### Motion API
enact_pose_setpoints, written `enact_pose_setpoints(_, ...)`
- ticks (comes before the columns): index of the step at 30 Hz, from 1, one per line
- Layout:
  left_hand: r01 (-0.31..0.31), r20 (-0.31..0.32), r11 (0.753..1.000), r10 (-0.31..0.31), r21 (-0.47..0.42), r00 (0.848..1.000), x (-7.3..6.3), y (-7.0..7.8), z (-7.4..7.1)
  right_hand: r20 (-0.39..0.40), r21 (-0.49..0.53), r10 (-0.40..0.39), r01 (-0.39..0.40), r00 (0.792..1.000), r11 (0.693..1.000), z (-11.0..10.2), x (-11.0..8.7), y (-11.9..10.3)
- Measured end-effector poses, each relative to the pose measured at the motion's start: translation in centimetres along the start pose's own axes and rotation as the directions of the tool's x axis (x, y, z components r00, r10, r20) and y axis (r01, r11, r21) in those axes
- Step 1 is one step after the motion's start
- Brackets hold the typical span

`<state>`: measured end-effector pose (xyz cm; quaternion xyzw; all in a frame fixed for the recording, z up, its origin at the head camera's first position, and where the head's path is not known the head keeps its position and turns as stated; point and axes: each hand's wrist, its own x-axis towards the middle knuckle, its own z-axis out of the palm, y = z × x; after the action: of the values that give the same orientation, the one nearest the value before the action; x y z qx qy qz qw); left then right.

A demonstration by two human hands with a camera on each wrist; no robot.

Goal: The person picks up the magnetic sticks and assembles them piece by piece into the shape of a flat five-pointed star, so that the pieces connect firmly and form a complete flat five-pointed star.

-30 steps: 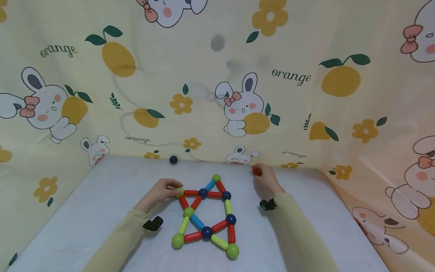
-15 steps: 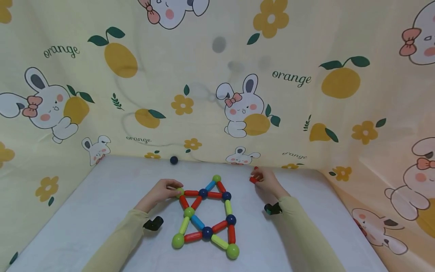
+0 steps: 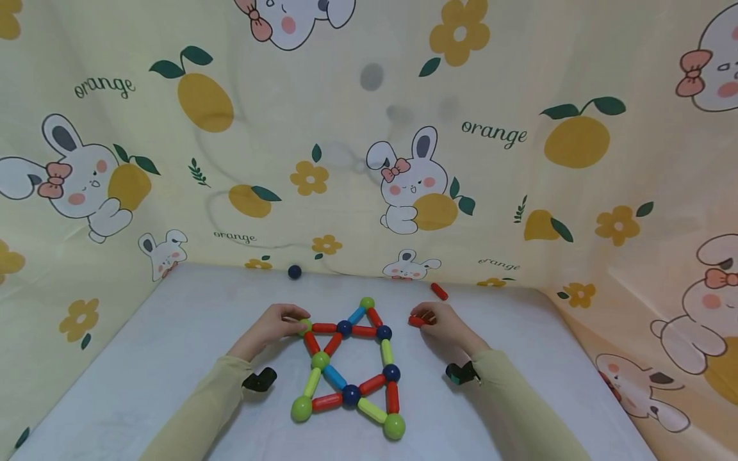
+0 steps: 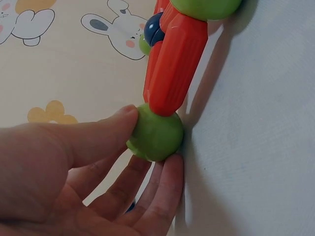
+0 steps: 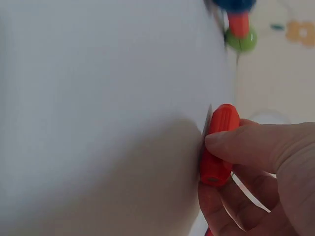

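Note:
A flat frame of magnetic rods and balls lies on the white tabletop; red rods (image 3: pixel 327 401), blue, and light green rods (image 3: pixel 311 382) link navy balls (image 3: pixel 351 395) and green balls (image 3: pixel 302 408). My left hand (image 3: pixel 280 323) pinches the green ball (image 4: pixel 156 132) at the frame's far left corner, thumb on one side and fingers on the other. To the right of the frame, my right hand (image 3: pixel 445 324) holds a loose red rod (image 5: pixel 219 145) between thumb and fingers, just over or on the table. The rod is apart from the frame.
Another red rod (image 3: pixel 439 291) lies near the table's back edge, beyond my right hand. A single navy ball (image 3: pixel 295 272) sits at the back left, against the printed curtain (image 3: pixel 346 192) that encloses the table (image 3: pixel 190 307).
My right hand has come from the back edge toward me and left, bringing one red rod. The second red rod now shows behind it. My left hand stays on the green ball.

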<state>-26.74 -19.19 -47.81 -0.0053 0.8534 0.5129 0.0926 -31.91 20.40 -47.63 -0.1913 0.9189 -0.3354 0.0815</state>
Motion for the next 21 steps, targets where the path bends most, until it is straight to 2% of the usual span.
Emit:
enact_pose_setpoints(4, -0.002, -0.002, 1.0, 0.002, -0.002, 1.0, 0.0, 0.0, 0.0, 0.062, 0.02, -0.06, 0.059, 0.996, 0.998, 0.9, -0.6, -1.0)
enact_pose_setpoints(9, 0.003, -0.003, 1.0, -0.003, -0.004, 1.0, -0.1, 0.1, 0.0, 0.142, 0.057, -0.129, 0.122, 0.981, 0.991, 1.5, -1.4, -2.1)
enact_pose_setpoints(13, 0.006, -0.007, 1.0, -0.006, -0.003, 1.0, -0.1, 0.1, 0.0, 0.167, 0.095, -0.128, 0.114, 0.978, 0.989, 1.8, -1.8, -2.9)
enact_pose_setpoints(21, 0.006, -0.002, 1.0, -0.006, -0.007, 1.0, -0.1, 0.2, 0.0, 0.15, 0.108, -0.084, 0.068, 0.985, 0.992, 2.1, -2.1, -3.3)
